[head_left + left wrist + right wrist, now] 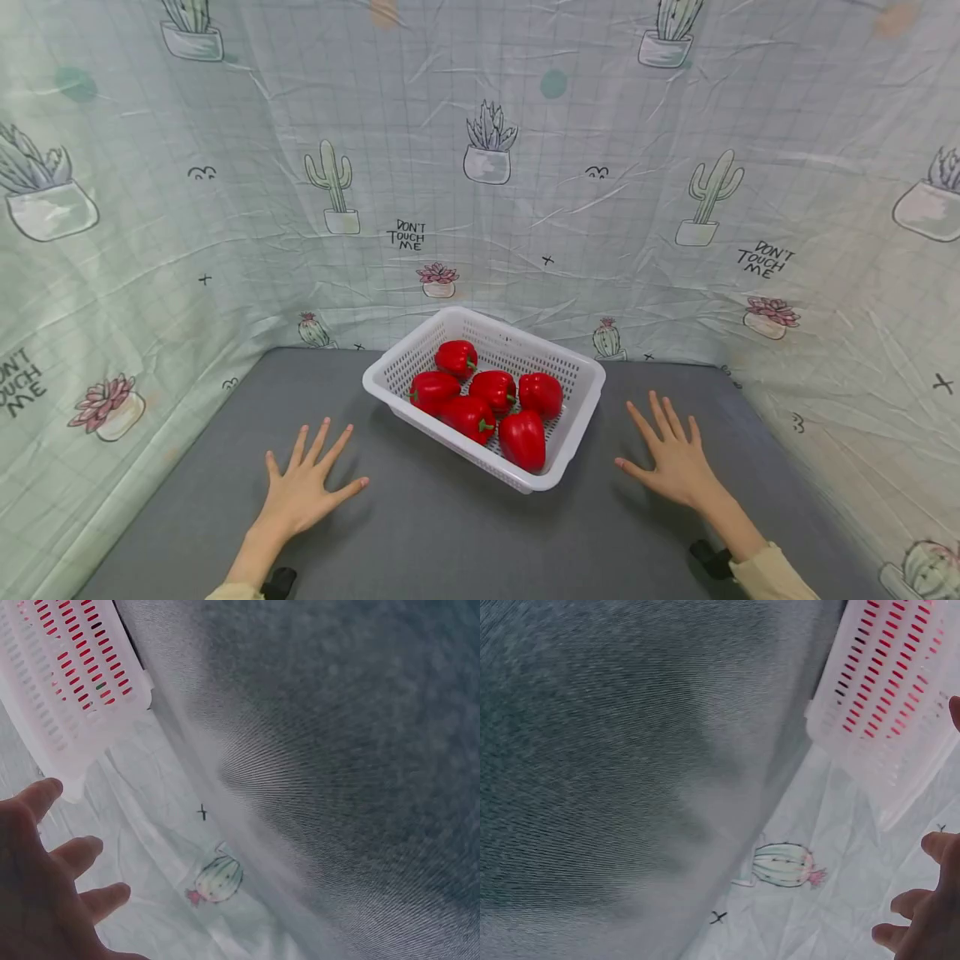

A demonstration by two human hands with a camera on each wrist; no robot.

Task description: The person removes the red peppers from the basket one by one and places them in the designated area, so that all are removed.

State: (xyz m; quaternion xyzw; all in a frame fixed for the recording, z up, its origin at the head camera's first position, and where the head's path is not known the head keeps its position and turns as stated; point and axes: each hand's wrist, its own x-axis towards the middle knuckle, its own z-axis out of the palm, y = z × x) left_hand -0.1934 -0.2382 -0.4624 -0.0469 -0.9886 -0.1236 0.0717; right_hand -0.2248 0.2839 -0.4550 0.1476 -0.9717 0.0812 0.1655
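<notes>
A white perforated plastic basket (pixel 480 454) stands at an angle on the grey table, holding several red bell peppers (pixel 522 439). My left hand (pixel 300 492) is to the left of the basket, its fingers spread and straight, holding nothing. On the other side, my right hand (pixel 675 467) has its fingers spread too and grips nothing. Both hands are apart from the basket. The left wrist view shows the basket's slotted wall (pixel 82 667) beyond the fingers (pixel 79 855). In the right wrist view, red shows through the slots of the basket wall (pixel 885 682).
The grey tabletop (pixel 450 542) extends in front of the basket and under both hands. A pale cloth (pixel 570 225) printed with cacti hangs behind the table and along both sides. Dark bands (pixel 279 582) sit at the wrists, by the cream sleeves (pixel 772 575).
</notes>
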